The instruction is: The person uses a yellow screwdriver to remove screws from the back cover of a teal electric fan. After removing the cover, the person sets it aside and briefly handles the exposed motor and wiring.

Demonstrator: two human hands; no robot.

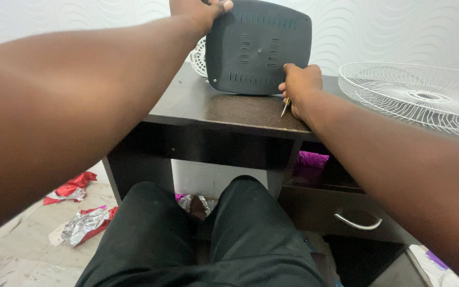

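I have a single view, from the camera on the person's head, looking forward and steeply down along both outstretched arms. It sits close above the lap, with the dark desk (229,111) just ahead and a pale patterned wall (389,32) right behind it. The floor (17,250) shows at lower left. No second view overlaps it.

Soft, even indoor light is falling on my desk (229,109); my near forearms are blurring and bulging at the edges.
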